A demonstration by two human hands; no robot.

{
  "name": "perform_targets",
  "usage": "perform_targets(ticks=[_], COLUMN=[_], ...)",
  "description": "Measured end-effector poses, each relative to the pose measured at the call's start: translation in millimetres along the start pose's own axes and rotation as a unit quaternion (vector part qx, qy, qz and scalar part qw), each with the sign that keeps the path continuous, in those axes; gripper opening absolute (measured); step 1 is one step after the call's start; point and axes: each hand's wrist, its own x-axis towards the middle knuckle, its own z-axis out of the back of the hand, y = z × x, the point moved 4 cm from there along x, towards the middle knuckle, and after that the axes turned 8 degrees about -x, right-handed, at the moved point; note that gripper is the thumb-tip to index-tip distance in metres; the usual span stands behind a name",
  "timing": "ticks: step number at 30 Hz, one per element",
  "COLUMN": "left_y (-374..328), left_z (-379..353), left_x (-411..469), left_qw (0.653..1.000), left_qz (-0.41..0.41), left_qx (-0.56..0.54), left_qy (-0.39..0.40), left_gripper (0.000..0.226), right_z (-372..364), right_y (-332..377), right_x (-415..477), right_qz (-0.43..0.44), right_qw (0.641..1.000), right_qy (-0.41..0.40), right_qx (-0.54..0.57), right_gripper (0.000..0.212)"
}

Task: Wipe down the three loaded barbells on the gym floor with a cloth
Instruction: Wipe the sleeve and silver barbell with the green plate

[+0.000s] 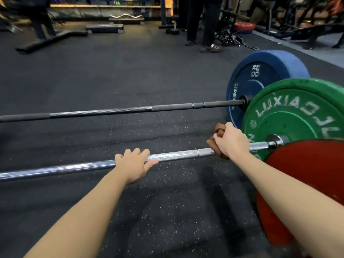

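- Head view: the brown cloth [212, 144] is bunched inside the right grip [230, 140], whose fingers curl over it and clamp it round the silver barbell [178, 155].
- That grip sits on the shaft close to the collar; the green plate [297, 116] stands just past it.
- Further along the same shaft, away from the plate, the left grip [133, 164] rests over the bar, fingers curled across the top and thumb lying along it, probably steadying it.
- Beyond both grips, a black barbell [130, 111] with a blue plate [260, 79] lies parallel on the floor [111, 81].
- Nearer than the right grip, a red plate [307, 183] overlaps the green one; its bar is out of view.
- Progress, as a judgement: the middle bar is being wiped at its plate end. Nothing shows whether the other two are done, so at least part of this shaft remains.
- Writing: the green plate reads "LUXIAOJU", cut off at the frame edge; the blue one shows "STRE…" and "KG", the number unclear.
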Motion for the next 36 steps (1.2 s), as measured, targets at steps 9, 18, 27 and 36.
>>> perform_targets(ticks=[9, 18, 27, 36], left_y=[0.0, -0.8, -2.0, -1.9], left_z=[0.7, 1.9, 4.1, 2.0], left_x=[0.4, -0.2, -1.9, 0.8], left_qw=[1.000, 1.000, 1.000, 1.000], left_qz=[0.006, 0.002, 0.005, 0.004], left_qx=[0.007, 0.010, 0.010, 0.022], left_qy=[-0.001, 0.002, 0.009, 0.004], left_gripper=[0.056, 0.054, 0.054, 0.053], right_z=[-3.2, -0.1, -5.8, -1.5], right_y=[27.7, 9.2, 55.8, 52.0], right_x=[-29.0, -2.7, -28.8, -15.3], right_qz=[0.145, 0.033, 0.139, 0.055], right_qw=[0.989, 0.998, 0.988, 0.998], right_qy=[-0.001, -0.013, 0.071, 0.022], right_qx=[-0.005, -0.052, 0.008, -0.038], right_gripper=[0.029, 0.029, 0.033, 0.034])
